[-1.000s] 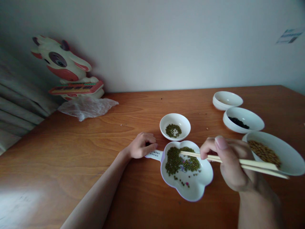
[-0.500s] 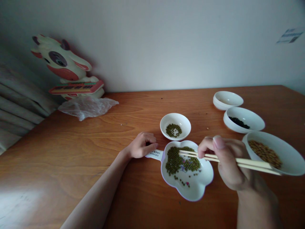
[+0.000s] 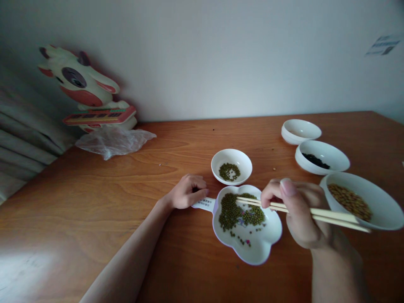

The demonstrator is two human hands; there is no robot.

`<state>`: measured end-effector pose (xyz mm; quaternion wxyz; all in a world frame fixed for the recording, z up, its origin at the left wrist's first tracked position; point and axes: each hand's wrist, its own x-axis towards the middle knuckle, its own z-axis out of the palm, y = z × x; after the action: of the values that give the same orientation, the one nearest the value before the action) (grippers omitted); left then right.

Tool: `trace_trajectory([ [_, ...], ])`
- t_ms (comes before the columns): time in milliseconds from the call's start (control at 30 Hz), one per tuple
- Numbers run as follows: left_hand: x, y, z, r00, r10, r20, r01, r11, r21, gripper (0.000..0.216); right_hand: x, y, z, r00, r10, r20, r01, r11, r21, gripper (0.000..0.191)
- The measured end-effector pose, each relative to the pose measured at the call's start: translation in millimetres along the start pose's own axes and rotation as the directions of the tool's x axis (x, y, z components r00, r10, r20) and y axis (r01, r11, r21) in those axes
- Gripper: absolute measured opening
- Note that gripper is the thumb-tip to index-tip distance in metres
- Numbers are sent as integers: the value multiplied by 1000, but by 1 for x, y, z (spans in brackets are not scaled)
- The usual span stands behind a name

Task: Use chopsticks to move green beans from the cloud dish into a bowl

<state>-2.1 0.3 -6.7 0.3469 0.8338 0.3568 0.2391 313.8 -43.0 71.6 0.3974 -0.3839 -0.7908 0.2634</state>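
Note:
My right hand (image 3: 296, 210) grips a pair of wooden chopsticks (image 3: 328, 216), whose tips reach over the pile of green beans (image 3: 233, 208) in a white flower-shaped dish (image 3: 261, 248). My left hand (image 3: 187, 192) is curled and pinches the dish's labelled handle tab (image 3: 204, 203), holding it on the wooden table (image 3: 126, 202). Just behind the dish stands a small round white bowl (image 3: 231, 157) with a few green beans in it.
At the right stand three white bowls: one with brown beans (image 3: 362, 206), one with black beans (image 3: 322, 155), one (image 3: 300, 129) whose contents I cannot see. A cartoon cow figure (image 3: 85, 92) and a crumpled clear plastic bag (image 3: 115, 141) sit at the back left by the wall.
My right hand and the chopsticks have shifted slightly left, so the tips reach a little further over the beans. The left hand has not moved.

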Motion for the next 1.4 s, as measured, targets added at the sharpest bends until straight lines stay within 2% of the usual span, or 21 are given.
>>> trace_trajectory([
  [233,0,0,0,1000,-13,3,13,1000,15,48,3,-2,1,1000,-21,-6,21,1000,7,57],
  [500,0,1,0,1000,-10,-5,10,1000,18,48,-1,-3,-4,1000,-19,-20,17,997,-72,59],
  [733,1,1,-1,1000,-2,0,2,1000,1,48,1,-4,-1,1000,-10,0,10,1000,-15,56],
  [967,1,3,-2,1000,-1,5,1,1000,14,48,-2,-2,-6,1000,12,-13,-14,996,-91,58],
  [1233,2,6,-2,1000,-8,-4,8,1000,8,47,1,-4,0,1000,-12,21,12,1000,-16,54],
  [1400,1,6,-2,1000,2,-3,-2,1000,4,47,0,-7,-6,1000,9,-12,-10,998,-59,56],
])
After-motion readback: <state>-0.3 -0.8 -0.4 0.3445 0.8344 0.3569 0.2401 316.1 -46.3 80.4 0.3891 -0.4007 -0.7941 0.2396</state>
